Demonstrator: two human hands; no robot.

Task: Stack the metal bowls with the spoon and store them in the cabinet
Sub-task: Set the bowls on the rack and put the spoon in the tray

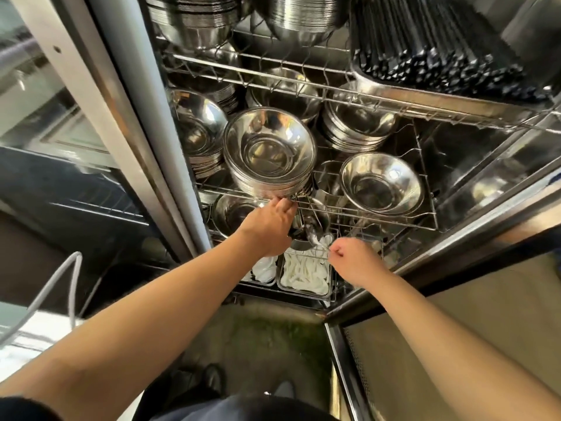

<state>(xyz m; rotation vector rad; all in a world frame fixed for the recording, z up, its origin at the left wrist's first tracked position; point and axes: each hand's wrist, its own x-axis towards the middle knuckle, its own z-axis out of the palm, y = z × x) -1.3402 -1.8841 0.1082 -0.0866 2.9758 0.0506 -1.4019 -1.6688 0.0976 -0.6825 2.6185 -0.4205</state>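
Note:
A tall stack of metal bowls (270, 150) stands on the middle wire shelf (379, 215) of the open steel cabinet. My left hand (270, 227) reaches up under the base of that stack, fingers touching its lower rim at the shelf's front wire. Just below, a metal spoon (312, 235) points down toward the trays; my right hand (352, 258) is closed beside it, pinching its thin handle end. More bowl stacks (382, 183) (197, 129) (358, 123) fill the same shelf.
The upper wire rack holds big bowl stacks (297, 19) and a tray of dark chopsticks (440, 47). Below sit steel trays of white plastic spoons (305, 276). The cabinet door (121, 101) stands open at left, a grey cable (54, 287) hangs lower left, and a counter edge (455, 238) runs at right.

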